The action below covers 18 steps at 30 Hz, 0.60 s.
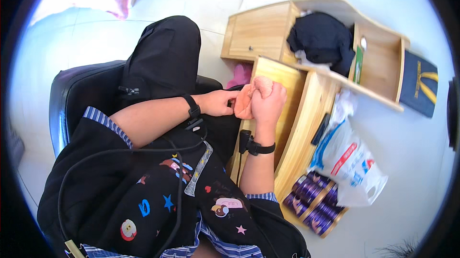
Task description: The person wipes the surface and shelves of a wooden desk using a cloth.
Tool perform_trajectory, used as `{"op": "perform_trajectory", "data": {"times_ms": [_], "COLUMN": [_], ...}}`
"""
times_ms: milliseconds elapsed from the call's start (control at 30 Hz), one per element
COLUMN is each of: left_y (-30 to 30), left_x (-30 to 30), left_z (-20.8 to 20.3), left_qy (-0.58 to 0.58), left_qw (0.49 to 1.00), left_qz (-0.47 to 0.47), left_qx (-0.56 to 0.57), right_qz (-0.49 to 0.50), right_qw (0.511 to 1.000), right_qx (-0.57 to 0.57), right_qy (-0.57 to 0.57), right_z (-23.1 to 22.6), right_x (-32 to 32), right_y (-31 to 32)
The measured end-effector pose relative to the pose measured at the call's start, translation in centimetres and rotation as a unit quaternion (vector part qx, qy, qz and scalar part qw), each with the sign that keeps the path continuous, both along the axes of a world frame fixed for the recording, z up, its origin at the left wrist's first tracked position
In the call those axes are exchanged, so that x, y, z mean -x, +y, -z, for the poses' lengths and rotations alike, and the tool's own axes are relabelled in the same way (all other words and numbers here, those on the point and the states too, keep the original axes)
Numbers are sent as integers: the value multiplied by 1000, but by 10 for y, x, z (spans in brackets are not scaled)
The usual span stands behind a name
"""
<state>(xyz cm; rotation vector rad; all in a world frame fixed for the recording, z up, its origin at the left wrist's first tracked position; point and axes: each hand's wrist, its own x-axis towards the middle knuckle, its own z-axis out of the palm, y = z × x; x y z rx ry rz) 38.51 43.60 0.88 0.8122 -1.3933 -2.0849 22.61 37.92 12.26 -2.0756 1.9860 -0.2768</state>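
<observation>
In the head view, we held an orange cloth (244, 106) over the drawer's (290, 82) left edge. Our right hand (269, 104) had its fingers wrapped round it; our left hand (221, 103) pinched its near side, fingertips partly hidden. Right of the drawer lay a white bag (352, 162) and purple cans (306, 205).

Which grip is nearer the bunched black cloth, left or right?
Right. In view, the right grip, on the peach cloth, is below-left of the black cloth; the left grip is farther left.
</observation>
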Motion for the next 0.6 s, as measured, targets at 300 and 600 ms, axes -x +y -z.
{"op": "perform_trajectory", "data": {"times_ms": [300, 600], "left_y": [-43, -59], "left_x": [-36, -59], "left_z": [16, 30], "left_qy": [34, -11], "left_qw": [991, 985], "left_qz": [-126, -166], "left_qx": [-3, -53], "right_qz": [-33, 11], "right_qw": [998, 988], "right_qx": [4, -58], "right_qy": [60, 145], "right_z": [26, 25], "right_x": [1, -15], "right_y": [-102, -123]}}
